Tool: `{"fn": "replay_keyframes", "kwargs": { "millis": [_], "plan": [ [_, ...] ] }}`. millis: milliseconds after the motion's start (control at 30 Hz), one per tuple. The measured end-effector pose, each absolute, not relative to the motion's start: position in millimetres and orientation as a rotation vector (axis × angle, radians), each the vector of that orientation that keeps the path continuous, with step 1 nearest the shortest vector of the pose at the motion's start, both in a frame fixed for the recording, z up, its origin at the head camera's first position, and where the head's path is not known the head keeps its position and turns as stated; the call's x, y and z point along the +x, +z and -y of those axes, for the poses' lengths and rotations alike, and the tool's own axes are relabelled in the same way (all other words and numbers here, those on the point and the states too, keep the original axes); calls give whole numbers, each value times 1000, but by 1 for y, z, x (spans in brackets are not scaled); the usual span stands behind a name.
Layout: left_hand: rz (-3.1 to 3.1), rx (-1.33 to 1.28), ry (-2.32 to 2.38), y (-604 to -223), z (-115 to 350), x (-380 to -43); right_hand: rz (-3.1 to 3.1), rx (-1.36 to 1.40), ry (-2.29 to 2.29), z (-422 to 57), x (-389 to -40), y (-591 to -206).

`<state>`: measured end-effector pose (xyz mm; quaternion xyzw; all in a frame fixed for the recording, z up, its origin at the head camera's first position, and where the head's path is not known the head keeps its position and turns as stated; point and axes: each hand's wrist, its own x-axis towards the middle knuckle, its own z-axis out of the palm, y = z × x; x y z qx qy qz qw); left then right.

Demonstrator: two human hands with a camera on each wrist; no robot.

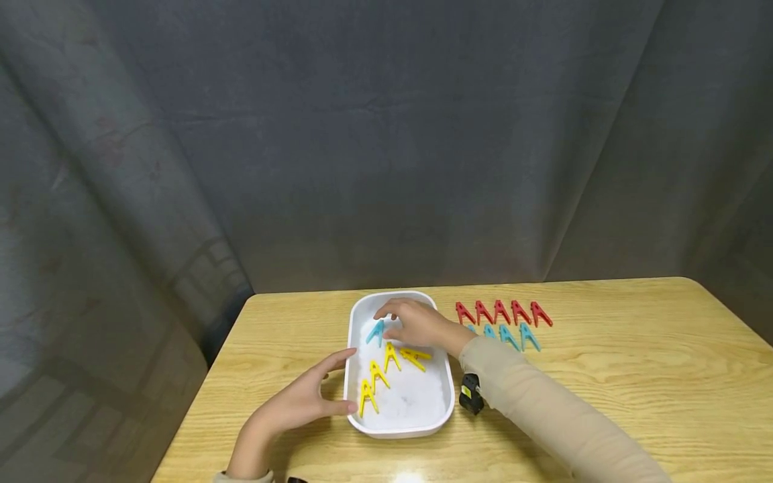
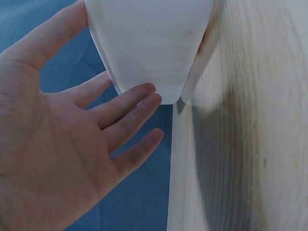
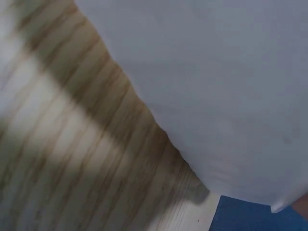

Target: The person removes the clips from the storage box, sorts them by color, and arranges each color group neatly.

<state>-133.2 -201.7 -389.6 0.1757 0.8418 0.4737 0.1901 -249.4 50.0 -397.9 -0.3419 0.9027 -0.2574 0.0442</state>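
Observation:
A white tray (image 1: 417,419) stands on the wooden table with several yellow clothespins (image 1: 376,376) and one light-blue clothespin (image 1: 375,332) inside. My right hand (image 1: 415,323) reaches over the tray's right wall. Its fingertips and thumb are spread apart right beside the light-blue clothespin near the far end. At the tray's left side is my left hand (image 1: 302,397), thumb and fingers stretched out at the rim. The left wrist view shows that hand (image 2: 62,130) with fingers extended along the tray's outer wall (image 2: 149,43). In the right wrist view, the tray wall (image 3: 226,96) hides most of the hand.
To the right of the tray, several red clothespins (image 1: 501,312) lie in a row. Below them runs a row of several light-blue clothespins (image 1: 509,337), partly covered by the right forearm. A small black device (image 1: 471,394) is at the right wrist. A dark grey curtain (image 1: 386,147) hangs behind the table.

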Motion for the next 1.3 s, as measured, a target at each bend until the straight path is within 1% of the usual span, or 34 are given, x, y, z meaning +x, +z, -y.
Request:
{"fn": "replay_keyframes", "kwargs": {
  "millis": [500, 1300],
  "plan": [
    [-2374, 461, 1328, -389, 200, -136, -2771, -925, -582, -36, -256, -402],
    [-2379, 461, 1342, -389, 199, -133, -2797, -936, -519, -32, -254, -406]
  ]
}}
